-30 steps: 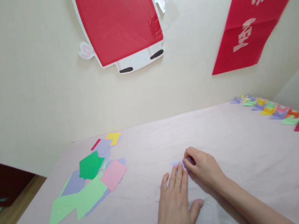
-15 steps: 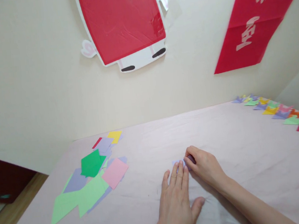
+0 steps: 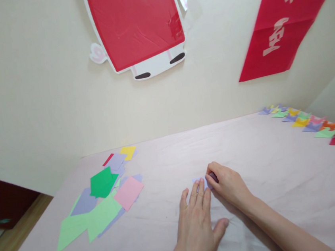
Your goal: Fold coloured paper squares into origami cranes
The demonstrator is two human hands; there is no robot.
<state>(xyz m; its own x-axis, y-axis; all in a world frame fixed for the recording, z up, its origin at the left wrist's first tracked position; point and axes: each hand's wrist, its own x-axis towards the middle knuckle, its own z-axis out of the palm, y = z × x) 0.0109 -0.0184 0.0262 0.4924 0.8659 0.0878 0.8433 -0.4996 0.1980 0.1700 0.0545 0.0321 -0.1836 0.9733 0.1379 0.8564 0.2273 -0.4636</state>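
A small piece of lavender paper [image 3: 197, 181] lies on the pale cloth in front of me, mostly covered by fingers. My left hand [image 3: 197, 220] rests flat with its fingers stretched out, the fingertips on the paper's near side and the thumb apart. At the paper's right end, my right hand [image 3: 229, 185] pinches it between thumb and curled fingers. A raised, darker purple part of the paper shows inside the curl of the right hand. Its exact fold is hidden.
Loose paper sheets lie at left: light green [image 3: 102, 220], dark green [image 3: 103, 183], pink [image 3: 129, 193] and yellow [image 3: 128, 152]. Several folded paper pieces [image 3: 313, 126] stand in rows at right. The cloth-covered table [image 3: 159, 162] meets a wall with red decorations [image 3: 139, 24].
The left hand's fingertips have shifted slightly, uncovering a little more of the lavender paper. The right hand keeps its pinch almost unmoved. The view has tilted very slightly.
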